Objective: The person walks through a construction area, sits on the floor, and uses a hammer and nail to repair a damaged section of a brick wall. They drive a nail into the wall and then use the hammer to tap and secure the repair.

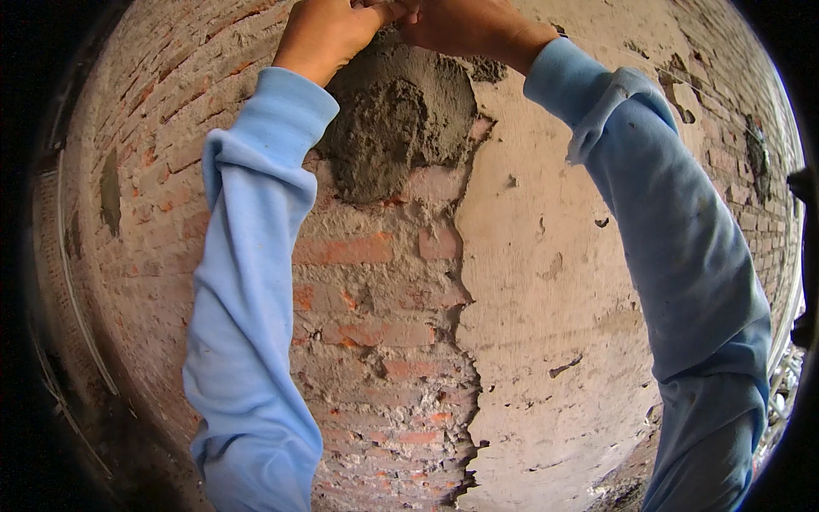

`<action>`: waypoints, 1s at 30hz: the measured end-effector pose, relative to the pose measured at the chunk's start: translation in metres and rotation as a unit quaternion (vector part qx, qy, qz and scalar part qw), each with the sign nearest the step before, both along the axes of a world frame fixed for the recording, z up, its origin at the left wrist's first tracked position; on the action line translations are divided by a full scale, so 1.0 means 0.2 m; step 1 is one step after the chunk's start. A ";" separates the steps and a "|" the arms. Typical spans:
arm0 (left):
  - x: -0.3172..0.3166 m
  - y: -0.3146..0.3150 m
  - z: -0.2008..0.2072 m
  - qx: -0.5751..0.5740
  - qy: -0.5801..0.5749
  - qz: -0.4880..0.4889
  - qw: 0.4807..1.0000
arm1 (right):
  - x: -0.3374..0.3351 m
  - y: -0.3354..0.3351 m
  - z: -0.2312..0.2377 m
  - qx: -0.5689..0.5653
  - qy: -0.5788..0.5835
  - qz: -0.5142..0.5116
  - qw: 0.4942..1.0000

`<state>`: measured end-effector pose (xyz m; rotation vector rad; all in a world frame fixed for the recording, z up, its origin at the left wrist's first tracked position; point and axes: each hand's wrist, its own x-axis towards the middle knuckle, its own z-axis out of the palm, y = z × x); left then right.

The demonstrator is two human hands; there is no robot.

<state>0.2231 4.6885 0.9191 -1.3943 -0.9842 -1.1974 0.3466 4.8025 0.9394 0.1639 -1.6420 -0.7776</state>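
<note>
Both arms, in light blue sleeves, reach up along a brick wall. At the top edge, my left hand is closed, its fingers curled close against the right hand. My right hand bends in toward it and looks closed too. The upper parts of both hands are cut off by the frame, so whatever they grip is hidden. Just below them, a rough patch of wet-looking grey mortar clings to the bricks, thickest in the middle.
Right of the exposed bricks lies a sheet of old beige plaster with a ragged broken edge and small pits. More bare brickwork shows at the far right. A small grey smear marks the wall on the left.
</note>
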 end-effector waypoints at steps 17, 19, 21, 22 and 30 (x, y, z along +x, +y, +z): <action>0.01 0.03 -0.03 0.007 0.059 0.060 0.996 | -0.02 0.01 -0.02 -0.037 0.007 -0.026 0.999; 0.01 0.07 -0.06 0.000 0.067 0.039 0.997 | -0.04 0.03 -0.04 -0.026 0.018 -0.011 0.999; 0.01 0.08 -0.09 0.012 0.060 0.029 0.998 | -0.03 0.05 -0.05 -0.003 0.019 -0.027 0.999; 0.02 0.08 -0.09 -0.003 0.071 0.008 0.997 | -0.03 0.05 -0.03 0.015 0.023 -0.035 0.999; 0.05 0.05 -0.07 -0.023 0.030 0.083 0.996 | 0.05 0.04 -0.03 0.002 0.013 -0.055 0.998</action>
